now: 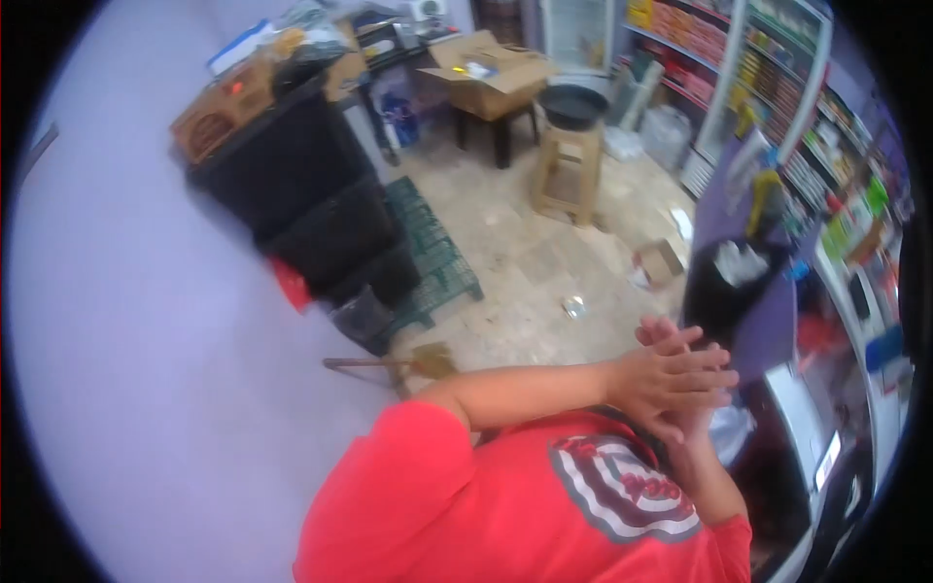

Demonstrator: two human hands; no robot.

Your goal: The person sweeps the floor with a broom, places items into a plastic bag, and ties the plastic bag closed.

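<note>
My left hand lies across my right hand in front of my red shirt. Its fingers are stretched out and somewhat apart, with no object visible in them. Behind it, my right hand is largely covered. Some of its fingertips show above and past the left hand, stretched out as well. The two hands touch, palm towards palm as far as I can see. Whether anything small lies between them is hidden.
A wooden stool bears a black basin. Near it an opened cardboard box sits on a small dark table. Black stacked furniture lines the left wall. Stocked shelves and a counter are on the right. A small carton lies on the floor.
</note>
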